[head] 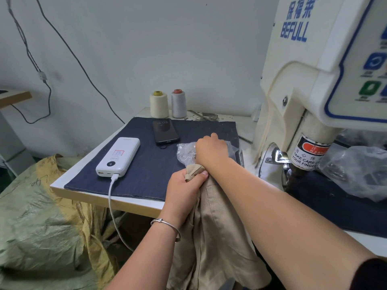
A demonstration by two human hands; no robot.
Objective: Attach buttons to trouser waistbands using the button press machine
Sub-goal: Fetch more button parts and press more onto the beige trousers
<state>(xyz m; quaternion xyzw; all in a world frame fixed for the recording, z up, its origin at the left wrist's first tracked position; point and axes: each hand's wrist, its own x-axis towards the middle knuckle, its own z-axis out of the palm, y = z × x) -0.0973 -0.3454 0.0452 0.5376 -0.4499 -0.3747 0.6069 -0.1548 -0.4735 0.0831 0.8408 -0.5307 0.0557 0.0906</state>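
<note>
A white power bank (118,156) and a dark phone (165,130) lie on a blue cloth (146,164) (a white cable (113,206) hangs from the power bank). Two thread spools (167,104) stand behind. A green sack (37,216) sits lower left.

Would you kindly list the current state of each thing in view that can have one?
Left hand: gripping the bunched beige trousers' waistband.
Right hand: reaching into the clear plastic bag, fingers hidden.
Beige trousers: hanging off the table edge.
Black smartphone: screen lit, lying flat.
White power bank: display on, white cable plugged in.
Cream button press machine: nothing under its head.
</note>
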